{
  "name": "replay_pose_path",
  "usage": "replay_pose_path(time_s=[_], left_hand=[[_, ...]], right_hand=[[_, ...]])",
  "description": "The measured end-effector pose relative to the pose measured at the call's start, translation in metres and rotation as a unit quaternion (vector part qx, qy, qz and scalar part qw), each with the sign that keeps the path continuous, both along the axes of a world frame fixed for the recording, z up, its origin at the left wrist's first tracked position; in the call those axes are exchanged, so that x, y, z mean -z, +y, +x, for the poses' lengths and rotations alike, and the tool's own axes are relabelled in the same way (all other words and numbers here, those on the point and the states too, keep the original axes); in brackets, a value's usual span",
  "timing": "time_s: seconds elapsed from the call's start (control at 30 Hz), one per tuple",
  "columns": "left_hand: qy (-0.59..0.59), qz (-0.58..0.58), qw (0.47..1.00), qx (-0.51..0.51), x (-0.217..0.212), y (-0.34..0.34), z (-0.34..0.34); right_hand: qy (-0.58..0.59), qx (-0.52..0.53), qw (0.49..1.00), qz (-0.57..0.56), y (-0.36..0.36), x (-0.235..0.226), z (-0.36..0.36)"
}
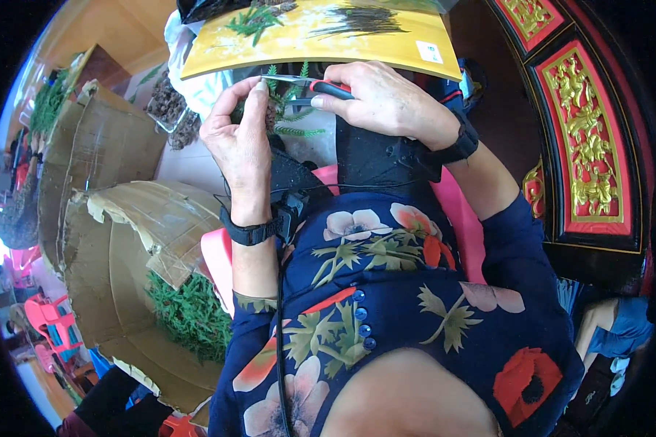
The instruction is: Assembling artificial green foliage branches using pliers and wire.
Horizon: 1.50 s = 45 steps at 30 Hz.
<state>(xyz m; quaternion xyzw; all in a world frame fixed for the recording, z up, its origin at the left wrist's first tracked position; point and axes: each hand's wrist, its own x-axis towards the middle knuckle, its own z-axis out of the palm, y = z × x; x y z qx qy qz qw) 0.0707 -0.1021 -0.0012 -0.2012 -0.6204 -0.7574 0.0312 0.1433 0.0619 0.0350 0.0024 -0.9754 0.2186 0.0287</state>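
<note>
1. Right hand (386,102) was closed around the red handles of a small pair of scissors (310,85), blades pointing toward 9 o'clock at the top centre of the view.
2. Left hand (242,138) was pinched shut, thumb and forefinger meeting on a green sprig (293,116) just under the blade tips; the exact grip point was hidden by the fingers.
3. Sprig sat between the two hands, touching the left fingertips, at 3 o'clock from the left hand and 9 o'clock from the right one.
4. Handling guess: the sprig looked light, thin and bendy, with needle-like fronds likely to snap or shed; best held at the stem, close to the cut. Scissors looked stiff and sharp at the tips, so hold by the handles only.
5. Yellow board (321,36) lay at 12 o'clock, just above both hands.
6. Cardboard box (116,240) at 8 o'clock held a heap of green cuttings (189,313), well apart from the hands.
7. Dark pine cones (169,109) in a bag lay at 10 o'clock, near the left hand.
8. Black wristbands showed on both wrists; a floral navy garment (401,306) filled the lower frame.
</note>
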Motion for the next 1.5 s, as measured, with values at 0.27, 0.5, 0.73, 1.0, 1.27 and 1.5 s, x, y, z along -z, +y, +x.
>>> replay_pose_path(time_s=[0.27,0.5,0.73,1.0,1.27,1.5], left_hand=[[0.027,-0.012,0.999,-0.016,0.0,0.0,0.001],[0.034,-0.033,0.999,-0.027,0.001,-0.002,-0.001],[0.004,-0.033,0.999,-0.023,0.003,-0.003,-0.003],[-0.004,-0.029,0.999,-0.015,0.008,-0.004,-0.009],[-0.142,0.025,0.987,0.076,0.005,-0.007,-0.012],[-0.229,0.035,0.964,0.127,0.011,-0.007,-0.016]], right_hand=[[-0.018,0.012,1.0,0.011,-0.004,-0.004,-0.001],[-0.006,-0.004,1.0,0.021,-0.003,-0.001,-0.006],[-0.019,-0.015,0.999,0.042,-0.002,0.003,-0.012],[0.003,0.001,0.996,0.087,-0.004,0.006,-0.013],[-0.08,-0.025,0.996,-0.003,0.001,0.004,-0.023],[0.112,0.017,0.965,0.236,0.001,0.013,-0.025]])
